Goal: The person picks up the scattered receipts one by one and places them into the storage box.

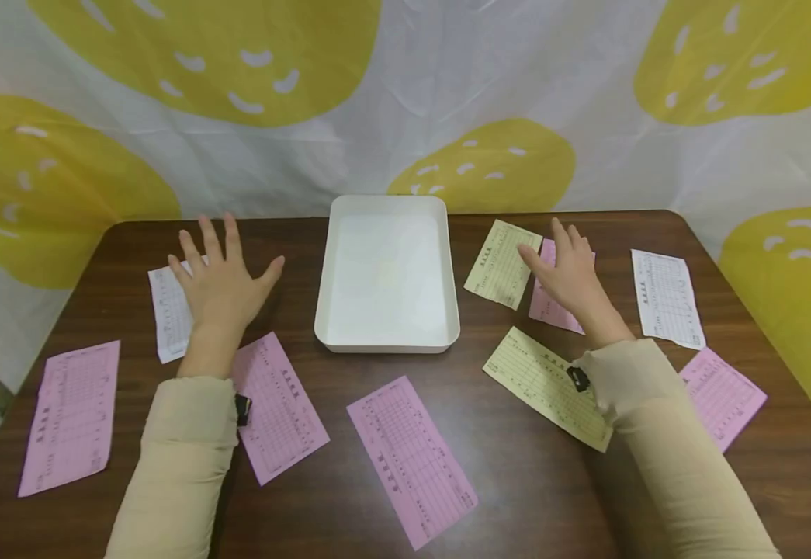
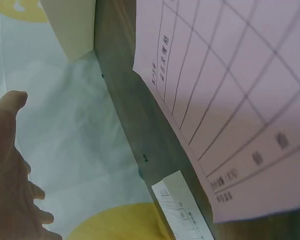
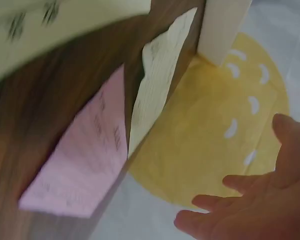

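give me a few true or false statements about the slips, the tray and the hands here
1. The white tray holds a stack of pink slips. False: no slips lie in it.
2. The left hand is spread above a white slip. True.
3. The right hand grips a yellow slip. False: its fingers are straight, over a pink slip, gripping nothing.
4. A pink slip lies on the table in front of the tray. True.

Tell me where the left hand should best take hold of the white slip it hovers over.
Probably the white slip at its near short edge, approached from above: it lies flat on the table, so fingertips of the left hand must slide or lift an edge to pinch it.
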`<move>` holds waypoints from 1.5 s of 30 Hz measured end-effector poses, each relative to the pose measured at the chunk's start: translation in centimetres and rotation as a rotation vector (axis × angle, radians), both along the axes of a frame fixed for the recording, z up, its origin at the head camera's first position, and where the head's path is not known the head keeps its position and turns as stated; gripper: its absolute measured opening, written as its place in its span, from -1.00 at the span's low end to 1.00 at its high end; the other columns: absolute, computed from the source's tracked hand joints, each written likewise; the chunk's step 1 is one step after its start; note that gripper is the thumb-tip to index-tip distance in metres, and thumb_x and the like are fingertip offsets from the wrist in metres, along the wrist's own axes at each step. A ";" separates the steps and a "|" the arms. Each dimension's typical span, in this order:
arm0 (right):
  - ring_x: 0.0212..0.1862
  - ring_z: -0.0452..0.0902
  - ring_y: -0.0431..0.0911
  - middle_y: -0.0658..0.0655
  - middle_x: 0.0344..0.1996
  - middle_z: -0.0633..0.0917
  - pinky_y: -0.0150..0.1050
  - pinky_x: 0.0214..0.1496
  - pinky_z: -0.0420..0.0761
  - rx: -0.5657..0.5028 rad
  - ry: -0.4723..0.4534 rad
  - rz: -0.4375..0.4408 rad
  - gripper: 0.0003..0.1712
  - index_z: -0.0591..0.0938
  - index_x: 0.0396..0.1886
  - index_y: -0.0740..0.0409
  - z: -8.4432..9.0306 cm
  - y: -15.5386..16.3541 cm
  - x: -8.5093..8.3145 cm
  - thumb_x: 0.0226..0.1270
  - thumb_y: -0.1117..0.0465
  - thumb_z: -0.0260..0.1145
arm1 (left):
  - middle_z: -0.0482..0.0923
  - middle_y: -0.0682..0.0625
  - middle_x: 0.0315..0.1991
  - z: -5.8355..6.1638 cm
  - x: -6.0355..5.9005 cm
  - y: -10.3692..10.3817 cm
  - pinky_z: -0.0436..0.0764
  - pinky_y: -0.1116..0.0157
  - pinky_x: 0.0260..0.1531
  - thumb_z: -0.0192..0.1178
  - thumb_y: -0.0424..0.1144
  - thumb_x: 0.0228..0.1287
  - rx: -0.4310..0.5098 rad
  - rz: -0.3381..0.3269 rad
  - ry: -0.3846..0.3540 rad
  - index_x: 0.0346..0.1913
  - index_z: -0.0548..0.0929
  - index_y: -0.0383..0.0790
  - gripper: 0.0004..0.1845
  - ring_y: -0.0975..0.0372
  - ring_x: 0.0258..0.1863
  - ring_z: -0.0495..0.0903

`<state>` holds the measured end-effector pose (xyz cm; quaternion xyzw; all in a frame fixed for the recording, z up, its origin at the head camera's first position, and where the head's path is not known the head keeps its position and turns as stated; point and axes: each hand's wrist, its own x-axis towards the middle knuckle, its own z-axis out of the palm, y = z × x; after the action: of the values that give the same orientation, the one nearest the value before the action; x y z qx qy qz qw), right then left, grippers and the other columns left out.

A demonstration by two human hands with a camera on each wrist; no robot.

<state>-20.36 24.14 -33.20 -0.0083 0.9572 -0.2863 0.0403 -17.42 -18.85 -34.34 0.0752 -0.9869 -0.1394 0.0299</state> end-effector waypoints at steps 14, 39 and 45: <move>0.09 0.55 -0.08 0.42 0.29 0.40 -0.27 0.31 0.52 -0.546 -0.162 -0.101 -0.35 0.16 0.42 0.39 0.3 -2.8 -0.1 0.46 0.16 0.04 | -0.17 -0.48 0.47 0.5 0.5 -0.4 -0.08 -0.35 0.38 -0.21 0.24 0.41 0.020 -0.037 0.008 0.50 -0.22 -0.35 -0.09 -0.36 0.43 -0.14; -0.22 0.58 -0.34 0.01 -0.24 0.63 -0.34 0.17 0.62 -0.715 -0.311 -0.027 -0.47 0.36 0.27 0.48 -1.6 -6.5 0.5 0.36 0.33 0.15 | 0.56 -0.40 0.05 0.5 2.7 -6.1 0.46 -0.16 -0.03 -0.18 -0.07 0.43 0.328 0.134 0.093 0.19 0.48 -0.42 -0.47 -0.28 0.04 0.48; -0.32 0.58 -0.37 0.08 -0.23 0.63 -0.36 0.07 0.67 -0.688 -0.313 -0.012 -0.48 0.37 0.25 0.50 -2.0 -7.0 0.3 0.34 0.35 0.17 | 0.61 -0.39 -0.03 -0.3 2.8 -8.4 0.46 0.44 -0.48 -0.14 -0.06 0.41 0.350 0.175 0.042 0.18 0.49 -0.46 -0.46 0.46 -0.58 0.54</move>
<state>-20.05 17.09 -35.22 0.0282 0.7873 -0.5893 0.1790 -14.64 -27.21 -34.64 0.1617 -0.9365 -0.3074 0.0487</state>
